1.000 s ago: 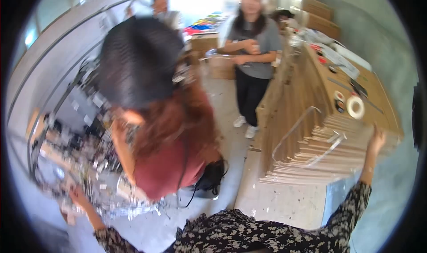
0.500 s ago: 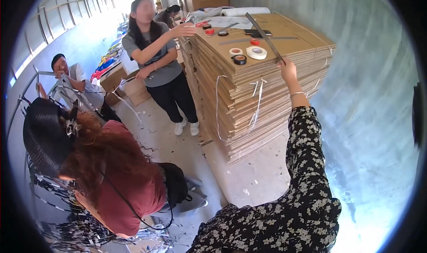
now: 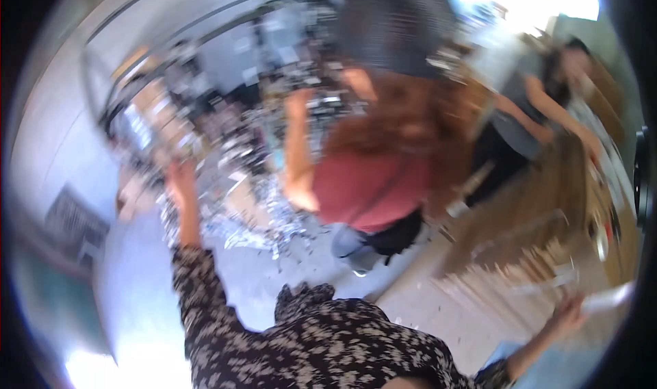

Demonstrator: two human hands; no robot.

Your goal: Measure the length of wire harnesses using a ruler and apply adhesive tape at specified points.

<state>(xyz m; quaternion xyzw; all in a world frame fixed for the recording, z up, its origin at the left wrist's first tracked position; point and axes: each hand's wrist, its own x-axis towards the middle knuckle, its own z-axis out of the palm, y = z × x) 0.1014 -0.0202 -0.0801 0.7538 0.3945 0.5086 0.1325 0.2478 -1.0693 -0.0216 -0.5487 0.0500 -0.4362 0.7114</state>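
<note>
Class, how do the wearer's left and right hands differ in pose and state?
The left hand reaches up the picture toward a cluttered pile; the right hand angles rightward near stacked cardboard. The right hand seems to hold a pale strip; whether the left hand holds anything is too blurred to tell. Both are bare, with dark floral sleeves.

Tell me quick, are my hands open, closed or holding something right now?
Left hand: too blurred to tell.
Right hand: seemingly closed on a pale strip, though blurred.
</note>
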